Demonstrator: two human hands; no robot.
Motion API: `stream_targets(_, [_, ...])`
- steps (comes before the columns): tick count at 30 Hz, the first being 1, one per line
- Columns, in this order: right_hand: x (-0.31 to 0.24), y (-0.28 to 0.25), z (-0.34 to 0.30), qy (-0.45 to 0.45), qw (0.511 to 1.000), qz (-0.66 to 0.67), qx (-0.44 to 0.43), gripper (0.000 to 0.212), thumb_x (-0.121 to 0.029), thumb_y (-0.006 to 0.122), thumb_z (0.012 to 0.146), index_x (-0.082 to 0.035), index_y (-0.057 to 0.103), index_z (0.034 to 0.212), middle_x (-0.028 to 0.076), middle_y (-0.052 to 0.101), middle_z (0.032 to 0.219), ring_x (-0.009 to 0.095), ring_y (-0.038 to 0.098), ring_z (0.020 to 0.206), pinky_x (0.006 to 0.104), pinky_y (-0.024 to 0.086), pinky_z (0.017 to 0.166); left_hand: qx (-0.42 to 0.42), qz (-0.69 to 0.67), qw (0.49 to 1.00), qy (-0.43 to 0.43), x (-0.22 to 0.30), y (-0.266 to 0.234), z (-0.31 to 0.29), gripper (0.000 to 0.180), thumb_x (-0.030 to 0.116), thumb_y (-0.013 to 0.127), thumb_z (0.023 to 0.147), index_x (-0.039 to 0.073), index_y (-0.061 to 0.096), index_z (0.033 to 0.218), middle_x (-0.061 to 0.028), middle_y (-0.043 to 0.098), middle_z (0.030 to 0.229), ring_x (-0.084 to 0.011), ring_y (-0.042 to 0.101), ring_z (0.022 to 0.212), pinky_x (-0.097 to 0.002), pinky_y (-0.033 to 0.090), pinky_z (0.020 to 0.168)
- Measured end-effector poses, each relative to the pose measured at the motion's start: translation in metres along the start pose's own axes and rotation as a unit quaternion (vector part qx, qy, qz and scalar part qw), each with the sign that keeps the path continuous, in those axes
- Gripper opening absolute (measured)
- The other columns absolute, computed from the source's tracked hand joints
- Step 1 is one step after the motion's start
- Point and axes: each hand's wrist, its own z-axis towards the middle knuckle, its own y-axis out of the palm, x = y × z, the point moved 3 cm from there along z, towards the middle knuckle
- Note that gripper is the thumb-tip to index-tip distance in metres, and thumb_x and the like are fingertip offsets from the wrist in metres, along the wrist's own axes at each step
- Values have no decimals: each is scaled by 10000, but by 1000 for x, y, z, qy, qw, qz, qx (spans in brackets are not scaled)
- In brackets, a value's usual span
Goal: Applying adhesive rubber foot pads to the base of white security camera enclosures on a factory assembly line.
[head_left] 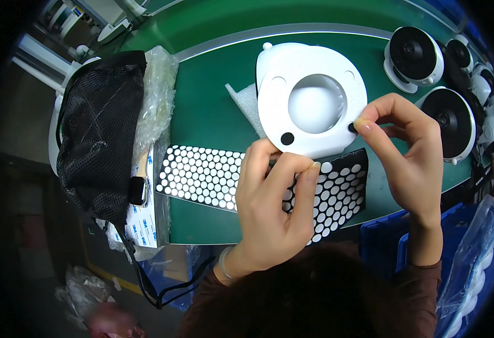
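Note:
A white rounded housing with a round recess lies in front of me on the bench. One black round pad sits at its lower left. My right hand pinches a second black round pad between thumb and finger, against the housing's lower right. My left hand is closed on a black sheet of white round dots, close to the housing's lower edge. The sheet's right part is bent upward; its middle is hidden behind this hand.
White foam lies partly under the housing. A black mesh bag and clear plastic wrap are at the left. White devices with black round faces stand at the right, several more behind. A blue crate is at the lower right.

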Motion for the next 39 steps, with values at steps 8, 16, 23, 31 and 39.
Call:
stream_targets(8, [1,-3,1,0,1000,-11,-8,92,-83,620,779,6,598,773,21,589,729,70,528,679,176,395,621,3,-1,1000,-12,1,1,0,37,19,585,777,15,558,802,-117,494,887,-213,479,718,-287,383,597])
stream_targets(16, [-2,0,-1,-31,998,-58,14,94,-66,627,769,21,593,778,33,591,732,81,539,684,201,436,676,-2,3,1000,-20,3,-1,1,50,10,594,768,10,557,801,-114,490,876,-207,479,706,-277,381,575])
stream_targets(23, [-1,8,0,-33,999,-38,5,104,-37,624,771,15,540,805,57,611,738,97,582,712,214,471,687,5,-8,1000,-22,-3,-3,0,36,10,587,780,9,556,799,-109,490,879,-188,475,698,-270,379,571])
stream_targets(31, [14,-7,-13,30,992,120,27,203,-123,504,873,22,528,1013,86,649,790,141,633,764,207,473,668,17,58,996,-63,4,-28,-18,52,11,617,706,31,602,752,-154,472,1136,-203,444,845,-297,356,713])
stream_targets(39, [10,0,-20,111,974,152,-127,189,-156,594,834,30,624,851,62,643,751,74,577,702,189,437,617,0,17,999,-29,14,-15,-14,103,2,634,711,37,617,806,-31,531,754,-167,434,640,-272,320,621])
